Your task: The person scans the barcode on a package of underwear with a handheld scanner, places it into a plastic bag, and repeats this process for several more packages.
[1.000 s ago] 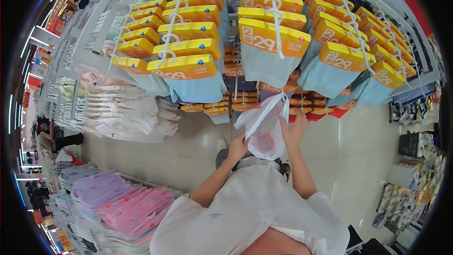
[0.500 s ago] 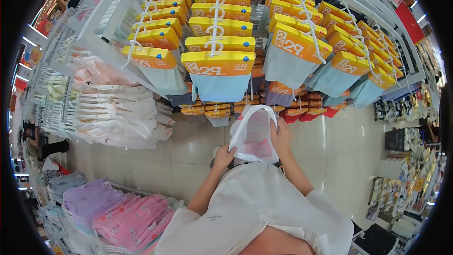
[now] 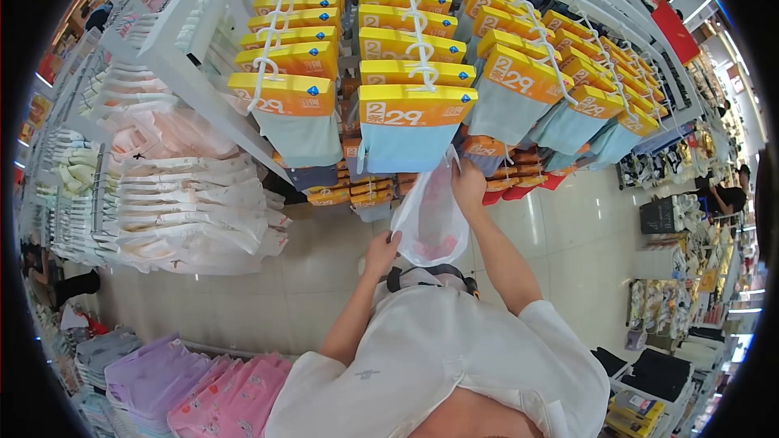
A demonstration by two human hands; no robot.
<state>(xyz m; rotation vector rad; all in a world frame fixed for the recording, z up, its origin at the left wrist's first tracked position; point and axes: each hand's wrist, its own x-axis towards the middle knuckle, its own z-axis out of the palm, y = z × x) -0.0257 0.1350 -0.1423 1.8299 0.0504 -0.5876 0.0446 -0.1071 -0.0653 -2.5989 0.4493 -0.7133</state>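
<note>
A white translucent bag point(image 3: 432, 215) with something pink inside hangs between my two hands, in front of my body. My left hand point(image 3: 381, 253) is closed on its left edge, lower down. Higher up, at the bag's right edge, my right hand point(image 3: 468, 186) grips the rim, just below the hanging packs. Nearest above the bag is a light blue garment with a yellow and orange card point(image 3: 418, 109). The fingertips of both hands are partly hidden by the bag.
A white metal rack point(image 3: 174, 77) holds several rows of carded garments on hooks. Pale clothes point(image 3: 191, 195) hang at the left. Purple point(image 3: 154, 377) and pink point(image 3: 231, 393) packed garments lie at lower left. At the far right, a person point(image 3: 729, 197) is near other racks.
My right hand has moved up and slightly left, stretching the bag upward. My left hand has shifted slightly. The view has turned, so the rack's front packs appear further right.
</note>
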